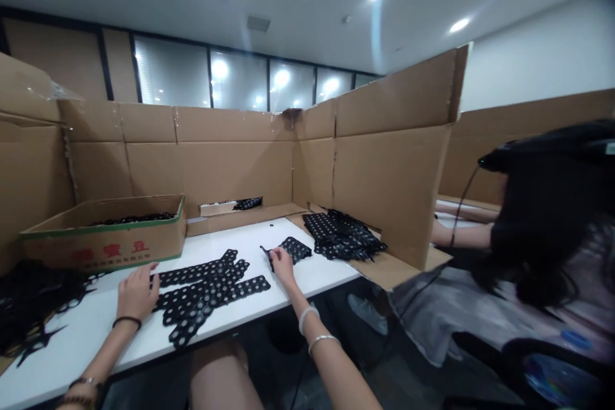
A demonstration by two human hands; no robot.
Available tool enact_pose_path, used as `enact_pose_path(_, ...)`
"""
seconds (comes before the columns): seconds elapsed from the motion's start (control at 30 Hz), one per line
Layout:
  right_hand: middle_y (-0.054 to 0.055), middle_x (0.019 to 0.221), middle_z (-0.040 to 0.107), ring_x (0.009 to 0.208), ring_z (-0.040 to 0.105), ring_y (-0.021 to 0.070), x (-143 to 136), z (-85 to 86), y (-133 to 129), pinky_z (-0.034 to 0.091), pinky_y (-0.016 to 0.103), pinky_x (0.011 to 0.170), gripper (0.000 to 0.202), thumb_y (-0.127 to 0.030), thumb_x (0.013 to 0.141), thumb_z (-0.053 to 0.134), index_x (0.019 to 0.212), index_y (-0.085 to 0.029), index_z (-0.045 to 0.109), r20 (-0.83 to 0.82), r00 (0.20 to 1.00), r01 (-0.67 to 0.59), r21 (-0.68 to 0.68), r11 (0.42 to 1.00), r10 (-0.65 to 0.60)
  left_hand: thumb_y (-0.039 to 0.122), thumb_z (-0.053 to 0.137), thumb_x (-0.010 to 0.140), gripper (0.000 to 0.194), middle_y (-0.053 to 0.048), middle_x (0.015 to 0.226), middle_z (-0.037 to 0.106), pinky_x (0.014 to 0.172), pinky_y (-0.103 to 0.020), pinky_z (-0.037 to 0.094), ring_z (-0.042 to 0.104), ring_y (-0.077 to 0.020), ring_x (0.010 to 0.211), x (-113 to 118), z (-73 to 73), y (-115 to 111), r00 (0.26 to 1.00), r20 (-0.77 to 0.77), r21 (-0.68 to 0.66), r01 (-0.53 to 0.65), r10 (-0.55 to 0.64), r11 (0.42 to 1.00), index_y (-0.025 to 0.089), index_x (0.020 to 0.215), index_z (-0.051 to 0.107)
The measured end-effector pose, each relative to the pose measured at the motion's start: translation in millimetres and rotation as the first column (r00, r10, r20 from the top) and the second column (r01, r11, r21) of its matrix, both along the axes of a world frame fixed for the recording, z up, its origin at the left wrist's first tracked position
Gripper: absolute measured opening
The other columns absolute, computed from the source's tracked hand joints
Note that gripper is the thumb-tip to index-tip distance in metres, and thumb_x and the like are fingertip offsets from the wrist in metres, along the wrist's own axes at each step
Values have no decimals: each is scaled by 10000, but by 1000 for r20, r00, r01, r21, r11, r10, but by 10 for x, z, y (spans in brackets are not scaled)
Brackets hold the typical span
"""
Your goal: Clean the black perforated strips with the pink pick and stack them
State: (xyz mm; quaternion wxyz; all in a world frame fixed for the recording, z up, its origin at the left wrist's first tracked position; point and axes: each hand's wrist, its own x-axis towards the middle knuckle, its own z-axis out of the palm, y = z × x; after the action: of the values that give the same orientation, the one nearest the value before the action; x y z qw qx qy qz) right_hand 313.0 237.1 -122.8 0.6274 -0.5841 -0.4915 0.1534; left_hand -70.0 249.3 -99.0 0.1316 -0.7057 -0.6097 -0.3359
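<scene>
My right hand (282, 264) is closed in a pinch at the near left end of a black strip with pale round holes or dots (296, 248), which lies on the white table. One edge of the strip stands up beside my fingertips. Over to the left, my left hand (138, 293) rests with its fingers stretched out at the left ends of a loose pile of similar black dotted strips (206, 291). The strips in this pile overlap and point in several directions. Whether they are fabric or plastic I cannot make out.
A cardboard box (110, 240) with dark pieces inside stands at the back left. Tangled black material (36, 304) lies at the far left. More dotted strips (341, 234) are stacked by the right cardboard partition (384, 192). Beyond it sits another person (542, 224).
</scene>
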Motion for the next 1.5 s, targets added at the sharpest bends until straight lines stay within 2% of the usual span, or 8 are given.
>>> enact_pose_path(0.17, -5, 635, 568, 577, 534, 121, 122, -43, 125, 433, 235, 563, 272, -447, 737, 546, 725, -177, 515, -444, 894, 97, 76, 992, -53, 445, 351, 826, 366, -104, 997, 634, 904, -360, 435, 585, -255, 972, 235, -36, 132, 912, 269, -71, 338, -308, 938, 190, 1030, 518)
enact_pose_path(0.33, -22, 599, 565, 562, 554, 113, 187, -24, 85, 457, 226, 536, 163, -330, 742, 579, 709, -189, 505, -661, 750, 134, 108, 985, -30, 512, 400, 806, 380, -68, 967, 658, 878, -357, 457, 607, -226, 920, 751, 54, 113, 703, 477, -251, 685, -528, 684, 200, 911, 589)
enact_pose_path(0.43, -30, 590, 560, 573, 566, 105, 234, 28, 21, 477, 221, 565, 133, -268, 778, 546, 696, -198, 468, -724, 690, 140, 124, 982, -7, 545, 406, 801, 429, -65, 882, 657, 689, -325, 485, 603, -191, 735, 954, 150, 27, 619, 573, -339, 775, -537, 532, 189, 942, 600)
enact_pose_path(0.53, -31, 575, 561, 542, 550, 94, 176, 98, -33, 469, 209, 550, 154, -258, 783, 559, 679, -196, 465, -736, 675, 96, 149, 984, 46, 599, 413, 785, 482, -63, 849, 648, 542, -273, 418, 574, -164, 654, 1043, 174, -36, 574, 646, -355, 810, -503, 467, 186, 947, 602)
enact_pose_path(0.7, -20, 534, 573, 459, 499, 87, -531, 175, -85, 415, 205, 475, 259, -371, 690, 673, 644, -173, 513, -666, 701, -146, 215, 966, 254, 783, 299, 724, 667, -62, 786, 620, 433, -233, 331, 564, -156, 578, 1160, 17, -29, 466, 805, -327, 865, -368, 380, 187, 900, 542)
enact_pose_path(0.77, -8, 539, 586, 462, 515, 102, -978, 171, -98, 418, 219, 479, 314, -438, 648, 694, 666, -164, 540, -637, 682, -272, 235, 933, 359, 831, 230, 696, 718, -52, 749, 602, 413, -236, 326, 556, -160, 549, 1197, -47, -21, 445, 846, -317, 863, -294, 393, 194, 876, 510)
enact_pose_path(0.97, -29, 501, 528, 453, 472, 95, -1794, 94, -132, 369, 216, 467, 362, -480, 607, 704, 635, -164, 531, -625, 594, -442, 273, 855, 507, 712, 467, 717, 598, -73, 880, 631, 783, -329, 445, 568, -229, 901, 1166, -91, -57, 459, 817, -141, 746, -349, 651, 161, 922, 578)
enact_pose_path(1.5, -43, 577, 513, 505, 443, 65, -1704, 43, -174, 353, 201, 503, 310, -394, 583, 724, 659, -170, 524, -759, 454, -377, 312, 872, 467, 538, 616, 679, 407, 49, 590, 442, 597, -240, 346, 412, -115, 595, 1090, -110, -50, 459, 764, -93, 774, -454, 626, 188, 622, 416)
